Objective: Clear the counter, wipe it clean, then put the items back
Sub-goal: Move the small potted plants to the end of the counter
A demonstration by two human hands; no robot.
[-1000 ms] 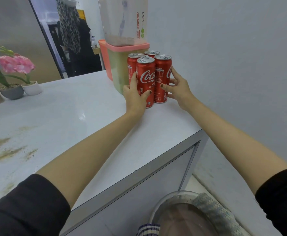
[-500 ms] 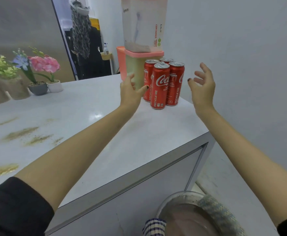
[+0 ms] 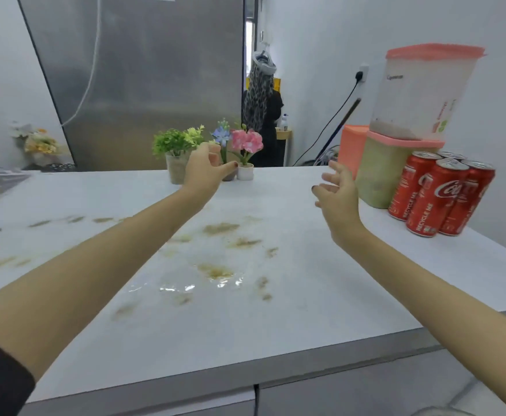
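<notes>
left hand [image 3: 203, 169]: raised over the far side of the counter [image 3: 275, 310], in front of the potted plants, fingers loosely bent, thumb out, holding nothing; contact with a pot cannot be told.
right hand [image 3: 335, 193]: lifted above the counter, fingers spread and relaxed, empty, near the stacked tubs but apart from them.
stains [image 3: 218, 229]: brownish-yellow smears across the middle and left of the white top, with a wet patch [image 3: 185, 286] shining nearer the front edge.
cans [image 3: 437, 196]: four red cola cans, upright and bunched together at the counter's right end, just beside the lower tub [image 3: 377, 172].
upper tub [image 3: 425, 91]: clear, pink-lidded, stacked on the lower one.
potted plants: a green plant [image 3: 176, 145] and pink flowers [image 3: 247, 142] along the far edge.
background: a steel refrigerator [image 3: 143, 79]; a person [image 3: 260, 109] in the doorway.
</notes>
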